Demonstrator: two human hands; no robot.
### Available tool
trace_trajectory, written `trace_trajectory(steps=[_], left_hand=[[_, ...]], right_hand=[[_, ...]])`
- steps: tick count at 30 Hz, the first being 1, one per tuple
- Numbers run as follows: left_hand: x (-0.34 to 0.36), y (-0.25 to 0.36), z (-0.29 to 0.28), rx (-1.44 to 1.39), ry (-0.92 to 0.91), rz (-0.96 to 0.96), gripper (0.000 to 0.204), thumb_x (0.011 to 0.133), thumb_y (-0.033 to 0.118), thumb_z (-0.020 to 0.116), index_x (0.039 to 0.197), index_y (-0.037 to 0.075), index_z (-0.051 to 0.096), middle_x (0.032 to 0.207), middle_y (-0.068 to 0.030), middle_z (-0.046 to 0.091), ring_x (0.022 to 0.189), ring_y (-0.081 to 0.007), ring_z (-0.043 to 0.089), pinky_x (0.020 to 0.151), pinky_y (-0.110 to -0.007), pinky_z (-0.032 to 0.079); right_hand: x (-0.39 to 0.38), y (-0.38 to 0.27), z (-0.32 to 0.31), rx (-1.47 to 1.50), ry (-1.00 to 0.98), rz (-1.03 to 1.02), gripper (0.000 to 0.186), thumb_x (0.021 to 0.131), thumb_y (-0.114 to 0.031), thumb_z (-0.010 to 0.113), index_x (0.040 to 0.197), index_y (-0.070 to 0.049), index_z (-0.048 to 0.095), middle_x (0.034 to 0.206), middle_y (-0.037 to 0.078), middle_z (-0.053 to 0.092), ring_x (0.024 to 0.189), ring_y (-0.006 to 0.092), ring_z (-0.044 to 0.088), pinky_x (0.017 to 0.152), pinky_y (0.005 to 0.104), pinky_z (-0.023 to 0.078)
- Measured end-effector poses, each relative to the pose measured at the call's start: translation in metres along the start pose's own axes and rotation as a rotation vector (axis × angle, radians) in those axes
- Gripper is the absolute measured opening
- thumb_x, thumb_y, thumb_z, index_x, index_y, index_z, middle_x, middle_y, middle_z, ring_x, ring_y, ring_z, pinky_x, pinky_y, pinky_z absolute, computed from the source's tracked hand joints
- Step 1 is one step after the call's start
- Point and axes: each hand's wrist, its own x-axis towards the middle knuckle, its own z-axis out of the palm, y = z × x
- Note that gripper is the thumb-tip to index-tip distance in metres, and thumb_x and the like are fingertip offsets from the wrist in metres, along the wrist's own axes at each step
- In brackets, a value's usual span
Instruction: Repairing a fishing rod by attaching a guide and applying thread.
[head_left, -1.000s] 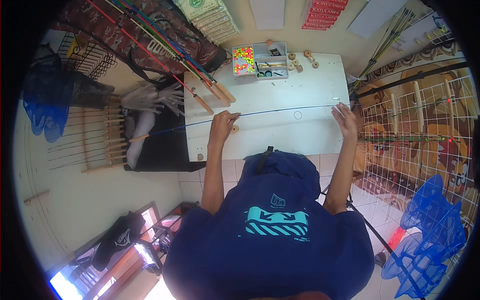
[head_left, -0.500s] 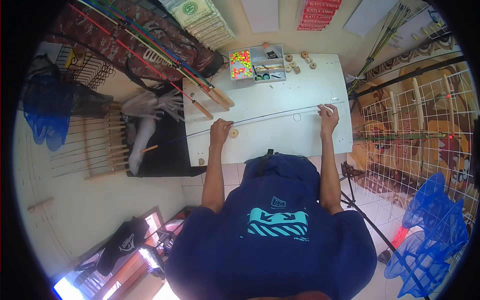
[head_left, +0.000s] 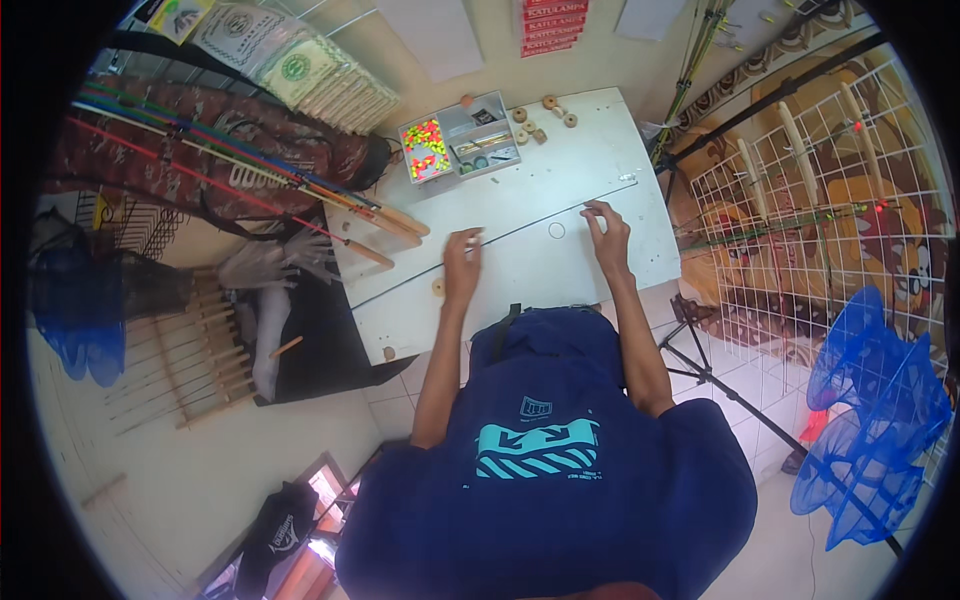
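Observation:
A thin dark fishing rod [head_left: 530, 226] slants across the white table [head_left: 520, 275]. Its wooden handle [head_left: 286, 347] sticks out past the table's left edge, over black cloth. My left hand [head_left: 464, 265] is over the middle of the rod, fingers loosely curled with a gap at the thumb; they are slightly blurred. Nearer the thin end, my right hand [head_left: 609, 238] has its fingertips beside the rod, thumb and forefinger apart. A small ring [head_left: 556, 231] lies just left of that hand. Beside my left wrist rests a round cork piece [head_left: 438, 287].
At the back stands a grey compartment box [head_left: 462, 140] with bright beads, next to several cork pieces [head_left: 522, 133]. Several rods [head_left: 385, 222] with wooden handles overhang the table's left side. A white wire rack [head_left: 790, 210] and blue nets [head_left: 860, 420] are on the right.
My view has turned, shifting the scene left. Both hands have loosened from their pinch on the rod, and my right hand is farther in from its thin end.

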Motion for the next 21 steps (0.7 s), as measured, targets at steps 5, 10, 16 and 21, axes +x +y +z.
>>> trace_trajectory(steps=[5, 10, 16, 21], left_hand=[[0.023, 0.065, 0.065, -0.491, -0.452, -0.291, 0.025, 0.095, 0.020, 0.059, 0.111, 0.002, 0.065, 0.098, -0.0076, 0.068, 0.083, -0.0124, 0.063, 0.074, -0.027, 0.051], [0.028, 0.069, 0.095, -0.575, -0.625, -0.487, 0.032, 0.095, 0.030, 0.059, 0.112, 0.003, 0.065, 0.100, -0.0076, 0.068, 0.080, -0.0135, 0.063, 0.074, -0.027, 0.050], [0.024, 0.069, 0.106, -0.546, -0.605, -0.472, 0.031, 0.093, 0.033, 0.062, 0.104, 0.004, 0.067, 0.094, -0.0065, 0.069, 0.077, -0.0121, 0.061, 0.069, -0.026, 0.048], [0.020, 0.069, 0.102, -0.617, -0.581, -0.537, 0.024, 0.089, 0.025, 0.068, 0.100, 0.003, 0.067, 0.087, -0.0037, 0.068, 0.069, -0.0095, 0.056, 0.060, -0.024, 0.044]], right_hand=[[-0.007, -0.012, -0.004, -0.143, -0.083, -0.100, 0.016, 0.086, -0.006, 0.066, 0.102, -0.004, 0.063, 0.089, 0.011, 0.070, 0.087, 0.0274, 0.065, 0.082, 0.0371, 0.047], [-0.012, -0.013, -0.010, -0.159, -0.184, -0.086, 0.017, 0.085, -0.008, 0.067, 0.099, -0.003, 0.058, 0.091, 0.012, 0.066, 0.089, 0.0298, 0.062, 0.079, 0.0393, 0.046], [-0.014, -0.012, -0.017, -0.181, -0.214, -0.137, 0.017, 0.084, -0.008, 0.068, 0.093, -0.001, 0.054, 0.086, 0.013, 0.063, 0.085, 0.0330, 0.059, 0.077, 0.0411, 0.045], [-0.011, -0.019, -0.025, -0.215, -0.233, -0.206, 0.018, 0.083, -0.009, 0.069, 0.089, -0.001, 0.054, 0.082, 0.012, 0.062, 0.083, 0.0334, 0.058, 0.076, 0.0414, 0.044]])
